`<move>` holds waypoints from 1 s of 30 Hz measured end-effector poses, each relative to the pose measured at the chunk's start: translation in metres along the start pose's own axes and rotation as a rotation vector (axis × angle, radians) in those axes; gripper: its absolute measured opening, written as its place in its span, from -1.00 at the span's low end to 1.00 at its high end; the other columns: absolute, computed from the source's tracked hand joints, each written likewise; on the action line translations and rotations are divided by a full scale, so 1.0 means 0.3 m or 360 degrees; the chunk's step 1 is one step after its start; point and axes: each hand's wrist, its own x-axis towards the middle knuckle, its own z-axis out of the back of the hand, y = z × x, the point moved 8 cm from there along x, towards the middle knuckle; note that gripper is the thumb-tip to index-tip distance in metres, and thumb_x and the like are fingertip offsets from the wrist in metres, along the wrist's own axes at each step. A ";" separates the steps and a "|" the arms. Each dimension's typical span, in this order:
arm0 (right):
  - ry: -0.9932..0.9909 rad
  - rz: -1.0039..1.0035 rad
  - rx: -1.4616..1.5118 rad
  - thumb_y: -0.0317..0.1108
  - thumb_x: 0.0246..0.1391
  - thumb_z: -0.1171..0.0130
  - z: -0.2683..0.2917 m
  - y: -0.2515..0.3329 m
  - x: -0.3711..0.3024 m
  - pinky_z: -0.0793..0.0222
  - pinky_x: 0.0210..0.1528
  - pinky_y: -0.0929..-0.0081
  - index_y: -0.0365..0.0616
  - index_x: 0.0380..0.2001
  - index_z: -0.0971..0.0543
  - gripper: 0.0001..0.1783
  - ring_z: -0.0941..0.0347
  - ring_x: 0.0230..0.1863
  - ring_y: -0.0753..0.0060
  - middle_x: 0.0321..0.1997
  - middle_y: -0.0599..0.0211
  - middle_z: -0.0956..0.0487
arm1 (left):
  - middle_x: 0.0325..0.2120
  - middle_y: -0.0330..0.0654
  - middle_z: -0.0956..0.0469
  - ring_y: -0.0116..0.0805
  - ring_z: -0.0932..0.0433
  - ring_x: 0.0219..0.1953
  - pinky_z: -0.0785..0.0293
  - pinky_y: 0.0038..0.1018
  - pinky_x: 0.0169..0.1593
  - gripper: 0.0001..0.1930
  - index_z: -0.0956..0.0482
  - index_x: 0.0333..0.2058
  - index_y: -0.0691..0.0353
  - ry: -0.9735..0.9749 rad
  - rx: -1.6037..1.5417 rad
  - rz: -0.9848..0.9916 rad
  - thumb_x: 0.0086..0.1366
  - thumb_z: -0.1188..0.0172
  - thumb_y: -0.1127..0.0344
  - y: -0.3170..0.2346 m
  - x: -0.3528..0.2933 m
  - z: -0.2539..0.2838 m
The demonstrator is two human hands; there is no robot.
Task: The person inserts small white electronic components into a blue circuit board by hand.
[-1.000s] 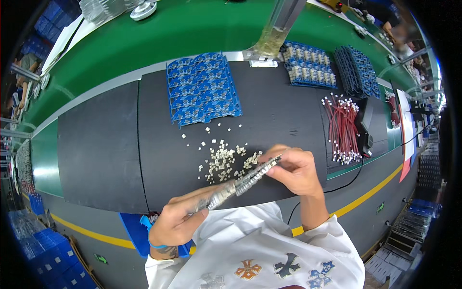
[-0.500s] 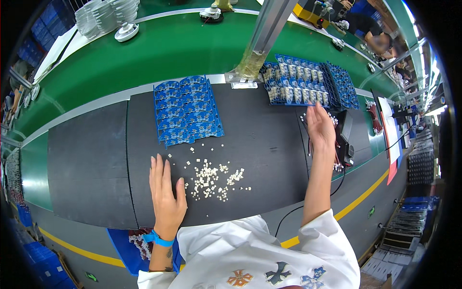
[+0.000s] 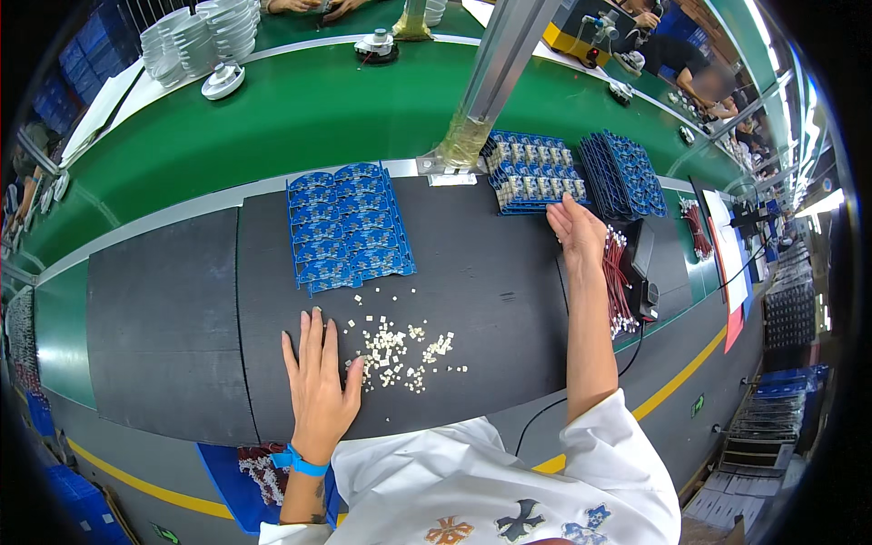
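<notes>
My left hand (image 3: 320,391) lies on the black mat with its fingers spread, at the left edge of a scatter of small white connectors (image 3: 386,350). Nothing is in it. My right hand (image 3: 581,238) is stretched out, fingertips at the near right corner of a stack of blue circuit boards (image 3: 536,174) that carry rows of pale parts. Its fingers are extended and hold nothing that I can see. Beyond the connectors lies a panel of blue circuit boards (image 3: 350,227). Another stack of blue boards (image 3: 627,177) stands to the right of the first one.
Red wire bundles (image 3: 619,282) and a black device (image 3: 647,272) lie right of my right forearm. A metal post (image 3: 495,82) rises behind the mat, before a green work surface (image 3: 309,100). A blue bin (image 3: 227,481) sits below the left edge. Other people work across the line.
My right hand has moved left. The boards by it, askew before, now form a neater stack, apart from the stack to their right. My left hand stays beside the connectors.
</notes>
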 end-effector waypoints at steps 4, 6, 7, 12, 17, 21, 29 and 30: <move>-0.0019 0.0059 -0.0608 -0.22 -0.04 -0.23 0.004 0.030 -0.035 -0.50 -0.47 0.59 -0.30 -0.49 -0.45 -0.68 -0.48 -0.59 0.44 -0.57 0.25 -0.49 | 0.11 0.18 -0.16 0.08 -0.06 0.21 0.12 0.00 0.21 -0.48 -0.26 0.00 0.52 -0.0005 0.0006 0.0026 0.15 -0.08 0.26 0.013 -0.007 0.003; 0.0022 0.0184 -0.0604 -0.17 0.02 -0.16 -0.003 0.048 -0.091 -0.42 -0.53 0.66 -0.25 -0.49 -0.49 -0.69 -0.46 -0.62 0.53 -0.61 0.34 -0.48 | 0.11 0.19 -0.15 0.09 -0.06 0.20 0.12 0.00 0.21 -0.47 -0.25 0.00 0.52 -0.0021 0.0014 0.0059 0.15 -0.07 0.24 0.016 0.004 0.010; 0.0088 0.0248 -0.0572 -0.16 0.04 -0.14 -0.013 0.055 -0.132 -0.40 -0.52 0.67 -0.24 -0.48 -0.49 -0.69 -0.46 -0.60 0.54 -0.62 0.35 -0.48 | 0.10 0.20 -0.15 0.09 -0.06 0.20 0.11 0.00 0.21 -0.46 -0.25 0.01 0.52 -0.0042 0.0017 0.0070 0.15 -0.07 0.22 0.012 0.009 0.013; 0.1434 0.1107 -0.1251 -0.44 -0.05 -0.17 -0.342 -0.049 -0.571 -0.36 -0.08 0.44 -0.31 -0.30 -0.52 -0.78 -0.47 -0.12 0.23 -0.22 0.15 -0.55 | 0.12 0.15 -0.13 0.03 -0.04 0.22 0.15 -0.05 0.22 -0.45 -0.21 0.04 0.50 0.0082 -0.0061 -0.0016 0.17 -0.04 0.22 -0.015 0.022 -0.023; 0.1709 0.1486 -0.1354 -0.47 -0.10 -0.18 -0.455 -0.130 -0.758 -0.32 -0.01 0.33 -0.35 -0.31 -0.51 -0.77 -0.41 -0.04 0.05 -0.18 0.02 -0.51 | 0.14 0.23 -0.05 0.09 0.01 0.23 0.16 -0.06 0.24 -0.22 -0.13 0.08 0.52 0.0215 -0.0296 -0.0172 0.07 -0.15 0.00 -0.092 0.018 -0.044; 0.1608 0.1262 -0.1247 -0.54 -0.13 -0.18 -0.412 -0.132 -0.739 -0.35 -0.10 0.34 -0.34 -0.34 -0.52 -0.79 -0.46 -0.16 0.09 -0.24 0.06 -0.52 | 0.15 0.28 0.01 0.13 0.06 0.24 0.10 -0.07 0.23 0.03 -0.11 0.10 0.53 0.0309 -0.0293 -0.0296 -0.15 -0.24 -0.22 -0.125 -0.021 -0.043; 0.1064 0.1405 -0.1461 -0.22 -0.07 -0.21 -0.576 -0.150 -0.612 -0.08 0.17 0.20 -0.41 -0.20 -0.50 -0.54 -0.11 0.19 -0.11 0.09 -0.11 -0.30 | 0.14 0.14 -0.11 0.16 -0.01 0.21 -0.01 -0.07 0.20 -0.48 -0.35 -0.02 0.38 -0.0048 -0.0455 -0.0261 0.06 -0.20 0.25 -0.138 0.034 -0.007; 0.1066 0.1416 -0.1457 -0.24 -0.08 -0.22 -0.577 -0.164 -0.614 -0.07 0.17 0.20 -0.41 -0.19 -0.49 -0.54 -0.10 0.20 -0.11 0.09 -0.11 -0.30 | 0.13 0.14 -0.13 0.17 -0.02 0.21 -0.02 -0.08 0.20 -0.56 -0.39 -0.05 0.37 -0.0092 -0.0496 -0.0237 0.08 -0.16 0.32 -0.133 0.025 0.008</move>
